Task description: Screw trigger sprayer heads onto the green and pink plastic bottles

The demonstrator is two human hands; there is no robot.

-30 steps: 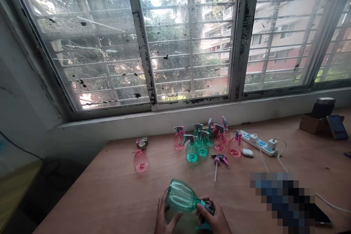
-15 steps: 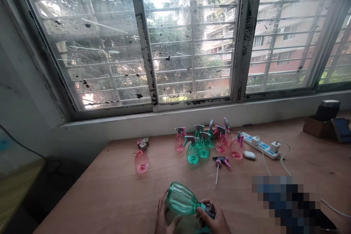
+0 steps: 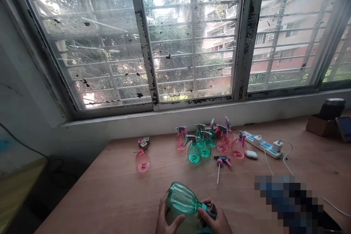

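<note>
A translucent green spray bottle (image 3: 183, 198) lies tilted between my hands at the near edge of the view, base to the upper left, neck to the lower right. My left hand (image 3: 165, 215) cups its base and side, the thumb standing out below the body. At the neck, my right hand (image 3: 215, 217) is closed around the dark and teal trigger head, hiding much of it. Beyond them, a loose pink-and-black trigger head (image 3: 222, 161) with a white dip tube lies on the table.
Several pink and green spray bottles (image 3: 194, 152) stand grouped at the back. A pink bottle without a head (image 3: 143, 161) is left of them, near small boxes (image 3: 143, 143). A power strip (image 3: 263, 145), a white case (image 3: 251, 154) and a cardboard box (image 3: 319, 126) lie rightward.
My left thumb has lifted slightly away from the bottle's body. The bottle and my right hand look almost the same; the whole view has shifted a little.
</note>
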